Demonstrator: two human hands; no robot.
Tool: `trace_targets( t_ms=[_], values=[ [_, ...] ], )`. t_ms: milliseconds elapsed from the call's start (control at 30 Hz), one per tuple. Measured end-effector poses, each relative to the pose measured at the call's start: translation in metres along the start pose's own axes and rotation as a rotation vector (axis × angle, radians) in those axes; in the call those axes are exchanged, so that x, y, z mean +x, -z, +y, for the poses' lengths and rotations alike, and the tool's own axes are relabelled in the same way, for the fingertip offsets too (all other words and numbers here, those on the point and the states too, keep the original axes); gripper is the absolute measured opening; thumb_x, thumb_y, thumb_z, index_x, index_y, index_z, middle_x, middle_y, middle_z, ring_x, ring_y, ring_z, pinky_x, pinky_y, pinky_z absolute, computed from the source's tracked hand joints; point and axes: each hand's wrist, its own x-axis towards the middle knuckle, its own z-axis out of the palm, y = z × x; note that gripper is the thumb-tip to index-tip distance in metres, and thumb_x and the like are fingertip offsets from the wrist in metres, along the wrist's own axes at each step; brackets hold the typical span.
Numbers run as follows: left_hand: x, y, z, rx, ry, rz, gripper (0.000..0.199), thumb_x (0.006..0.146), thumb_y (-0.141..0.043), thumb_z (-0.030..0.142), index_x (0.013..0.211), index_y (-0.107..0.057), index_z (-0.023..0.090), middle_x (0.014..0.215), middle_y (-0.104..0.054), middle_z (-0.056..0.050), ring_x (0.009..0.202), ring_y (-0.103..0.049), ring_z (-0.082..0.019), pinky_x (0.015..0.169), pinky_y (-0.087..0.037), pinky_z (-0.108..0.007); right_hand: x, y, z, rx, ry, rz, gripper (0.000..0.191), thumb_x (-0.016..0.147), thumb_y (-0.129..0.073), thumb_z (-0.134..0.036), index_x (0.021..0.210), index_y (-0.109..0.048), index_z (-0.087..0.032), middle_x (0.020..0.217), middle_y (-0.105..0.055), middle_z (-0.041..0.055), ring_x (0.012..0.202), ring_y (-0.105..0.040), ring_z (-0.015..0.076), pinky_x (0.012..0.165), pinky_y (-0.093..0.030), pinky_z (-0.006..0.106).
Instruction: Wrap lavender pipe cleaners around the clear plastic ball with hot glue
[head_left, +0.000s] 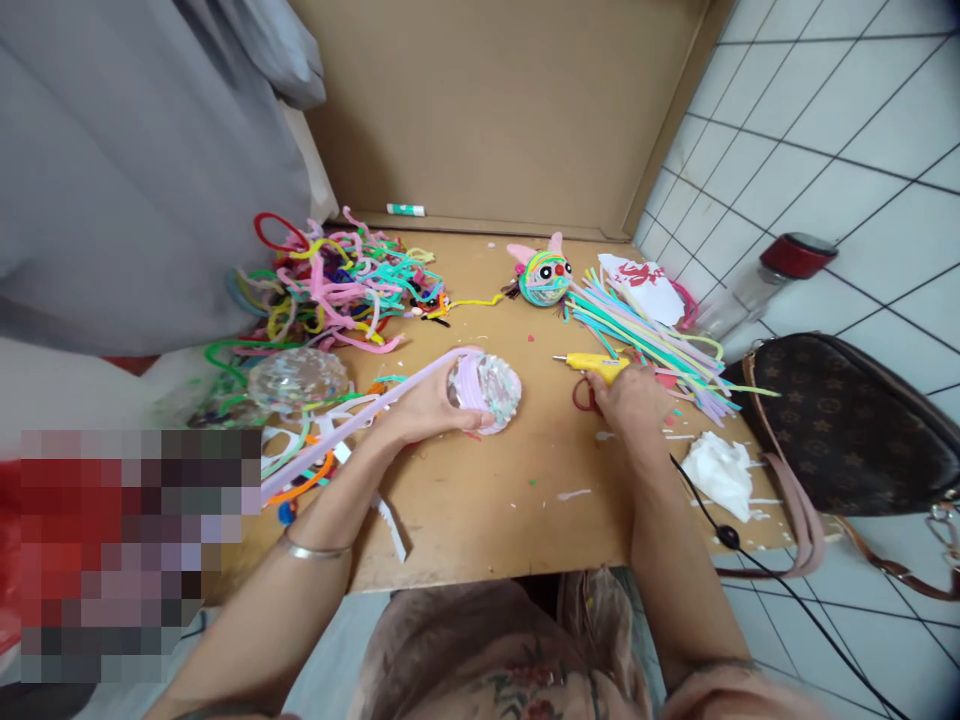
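My left hand [427,408] is closed around a clear round ball [496,385] partly wrapped with lilac fuzzy strips, above the middle of the table. A long lilac pipe cleaner [337,430] runs from the ball down to the left, past my wrist. My right hand [637,405] grips a yellow glue gun [596,365], its nozzle pointing left toward the ball but apart from it. Beside the gun are the red handles of scissors [584,394], partly hidden by my hand. A decorated ball with eyes and pink ears [546,277] stands farther back.
A tangled pipe cleaner heap [337,280] and another clear ball [298,379] lie left. Straight pipe cleaners [652,335], crumpled tissue [718,474], a bottle [739,300] and a brown bag [825,420] are right. A black cord [795,596] trails off the table's right side.
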Motion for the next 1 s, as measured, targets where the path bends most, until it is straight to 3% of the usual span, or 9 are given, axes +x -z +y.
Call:
trace_targets(
  t_ms=[100,233,400,567,767,1000],
  values=[
    [0.0,0.001,0.001,0.0,0.015,-0.008,0.083,0.053,-0.081,0.041,0.127,-0.049,0.019,0.108,-0.064,-0.006,0.107,-0.061,-0.03,0.091,-0.054,-0.041,0.002,0.0,0.001,-0.129,-0.077,-0.187,0.058,0.082,-0.058,-0.056,0.106,-0.065,-0.005,0.1,-0.069,0.0271,0.095,-0.069,0.0394,0.077,-0.052,0.048],
    [0.0,0.0,0.0,-0.025,0.003,-0.013,0.084,0.052,-0.081,0.041,0.127,-0.048,0.019,0.121,-0.061,-0.008,0.107,-0.061,-0.029,0.092,-0.054,-0.04,0.004,-0.002,-0.002,-0.102,-0.088,-0.196,0.056,0.079,-0.059,-0.055,0.108,-0.066,-0.008,0.105,-0.07,0.0231,0.097,-0.069,0.0352,0.076,-0.052,0.041],
    [0.0,-0.001,-0.001,-0.033,-0.007,-0.014,0.081,0.054,-0.08,0.038,0.127,-0.048,0.018,0.115,-0.063,-0.007,0.108,-0.061,-0.028,0.093,-0.053,-0.04,0.003,0.002,-0.003,0.034,-0.117,-0.031,0.05,0.077,-0.058,-0.048,0.109,-0.064,-0.009,0.095,-0.071,0.0211,0.091,-0.068,0.0357,0.074,-0.05,0.043],
    [0.0,0.0,0.0,-0.04,-0.025,-0.015,0.081,0.053,-0.082,0.036,0.125,-0.05,0.018,0.121,-0.061,-0.009,0.114,-0.059,-0.029,0.099,-0.05,-0.044,-0.01,0.006,-0.015,0.296,0.009,0.175,0.052,0.074,-0.06,-0.054,0.107,-0.059,-0.013,0.09,-0.069,0.0151,0.084,-0.065,0.0323,0.072,-0.049,0.041],
    [0.002,-0.003,-0.004,-0.094,-0.015,-0.038,0.087,0.052,-0.081,0.04,0.128,-0.048,0.015,0.121,-0.059,-0.01,0.107,-0.06,-0.026,0.094,-0.051,-0.041,-0.033,0.007,-0.033,0.566,0.275,0.218,0.043,0.07,-0.06,-0.05,0.099,-0.055,-0.019,0.086,-0.065,0.0109,0.078,-0.064,0.0288,0.072,-0.052,0.043],
    [-0.002,0.003,0.004,-0.022,-0.021,-0.087,0.081,0.054,-0.081,0.035,0.127,-0.05,0.018,0.12,-0.061,-0.007,0.105,-0.06,-0.025,0.091,-0.052,-0.037,-0.036,0.002,-0.032,0.476,0.288,0.227,0.024,0.066,-0.054,-0.043,0.079,-0.05,-0.024,0.07,-0.059,0.0082,0.076,-0.064,0.0324,0.071,-0.052,0.049]
  ],
)
